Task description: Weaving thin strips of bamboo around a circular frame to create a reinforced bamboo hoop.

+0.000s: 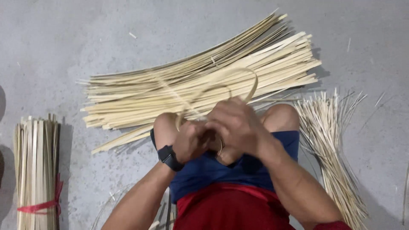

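- The left hand (189,140) and right hand (236,125) are close together above the knees, both clamped on a thin bamboo strip (238,79) bent into a loop.
- The loop arches just beyond the hands; it looks barely begun, a single bent strip.
- Beyond it lies a large pile of flat strips (140,91), seemingly unused.
- Right: finer splints (332,140). Far left: tied bundle (36,166).

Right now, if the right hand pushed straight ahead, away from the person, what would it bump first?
Probably the big pile of flat bamboo strips lying just beyond the right hand, though the depth between them is unclear.
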